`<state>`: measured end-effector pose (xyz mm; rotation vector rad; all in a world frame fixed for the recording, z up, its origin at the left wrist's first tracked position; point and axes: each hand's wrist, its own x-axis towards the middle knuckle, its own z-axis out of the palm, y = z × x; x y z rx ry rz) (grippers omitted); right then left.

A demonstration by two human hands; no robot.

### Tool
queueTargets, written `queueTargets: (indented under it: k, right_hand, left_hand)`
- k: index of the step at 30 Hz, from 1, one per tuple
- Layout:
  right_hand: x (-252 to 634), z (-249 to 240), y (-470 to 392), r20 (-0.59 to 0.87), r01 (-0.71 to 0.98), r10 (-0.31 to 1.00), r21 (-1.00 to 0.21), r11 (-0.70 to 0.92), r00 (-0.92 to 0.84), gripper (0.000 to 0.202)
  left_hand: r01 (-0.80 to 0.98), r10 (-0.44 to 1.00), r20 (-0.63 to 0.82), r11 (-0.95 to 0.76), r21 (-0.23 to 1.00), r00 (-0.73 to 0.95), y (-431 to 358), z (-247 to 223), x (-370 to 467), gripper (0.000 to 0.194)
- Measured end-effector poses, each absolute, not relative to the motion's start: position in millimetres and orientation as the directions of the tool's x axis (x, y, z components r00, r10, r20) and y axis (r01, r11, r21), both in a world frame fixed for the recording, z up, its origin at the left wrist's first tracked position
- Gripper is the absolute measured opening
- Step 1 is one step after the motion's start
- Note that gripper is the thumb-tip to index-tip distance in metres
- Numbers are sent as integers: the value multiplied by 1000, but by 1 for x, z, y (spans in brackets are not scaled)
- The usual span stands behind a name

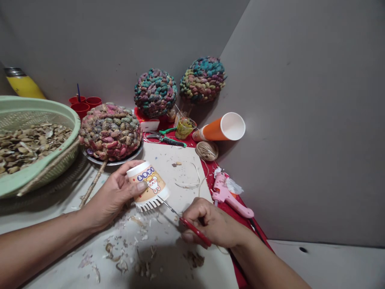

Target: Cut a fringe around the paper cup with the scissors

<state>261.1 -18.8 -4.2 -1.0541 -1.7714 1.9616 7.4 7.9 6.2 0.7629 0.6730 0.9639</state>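
My left hand (122, 186) grips a paper cup (156, 182) printed with a cartoon rabbit, thumb on its front and fingers behind. Short strips fringe the cup's lower edge. In my right hand (207, 224) is a pair of scissors with red handles (195, 232); their blades meet the fringed edge at its right end. Left of the cup, a ball covered in coloured nutshells (111, 132) sits on a metal plate, with a twine-wrapped stick (94, 184) slanting down from it.
A green basket of shells (60, 160) stands at left. Behind are two more shell balls (155, 92), green-handled pliers (171, 140), a twine ball (207, 151) and orange paper cups (212, 130). A pink glue gun (227, 196) lies at right. Shell scraps (112, 253) litter the board.
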Motion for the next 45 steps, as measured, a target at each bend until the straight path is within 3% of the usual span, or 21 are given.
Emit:
queueTargets:
  k: [24, 37, 45]
  right_hand:
    - [262, -2, -19, -345, 278, 623, -938, -206, -702, 64]
    - [266, 1, -17, -288, 259, 612, -956, -137, -737, 65]
    - [266, 0, -18, -306, 245, 622, -952, -184, -721, 60]
  left_hand:
    - [-449, 897, -150, 346, 824, 415, 9, 6, 7, 47]
    - [-470, 920, -184, 340, 814, 347, 10, 9, 5, 49]
    - [-455, 910, -169, 342, 822, 379, 9, 8, 4, 46]
